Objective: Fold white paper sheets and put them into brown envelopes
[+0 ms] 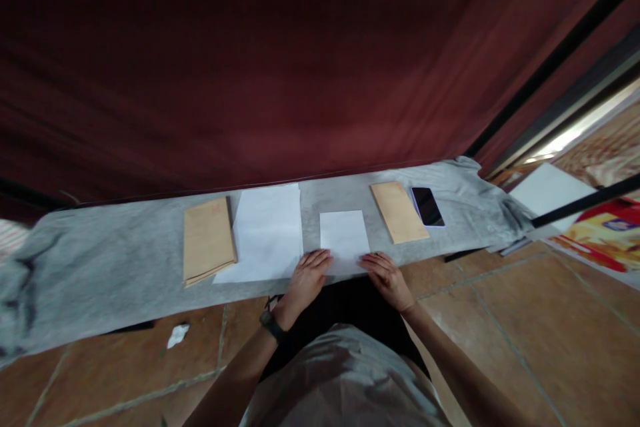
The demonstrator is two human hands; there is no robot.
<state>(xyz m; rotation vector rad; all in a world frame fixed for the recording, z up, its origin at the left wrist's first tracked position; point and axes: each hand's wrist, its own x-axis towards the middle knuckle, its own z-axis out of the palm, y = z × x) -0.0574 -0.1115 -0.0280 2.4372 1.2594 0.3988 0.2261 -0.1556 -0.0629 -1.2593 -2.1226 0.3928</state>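
Note:
A small white sheet of paper point(344, 232), perhaps folded, lies in front of me near the table's front edge. My left hand point(310, 275) grips its near left corner, fingers pressed together. At the near right corner, my right hand point(387, 278) has its fingers bent onto the same sheet. Both thumbs are mostly hidden. Left of it is a stack of larger white paper point(267, 230), close to my left hand. Beside that stack lies a pile of brown envelopes point(207, 237). A single brown envelope point(399, 211) rests to the right of the small sheet.
A dark-screened phone point(427, 206) lies at the right of the envelope. Grey cloth point(110, 267) covers the long narrow table. Behind it hangs a dark red curtain point(300, 80). A crumpled white scrap point(178, 335) is on the tiled floor; a red and yellow box point(607, 233) stands far right.

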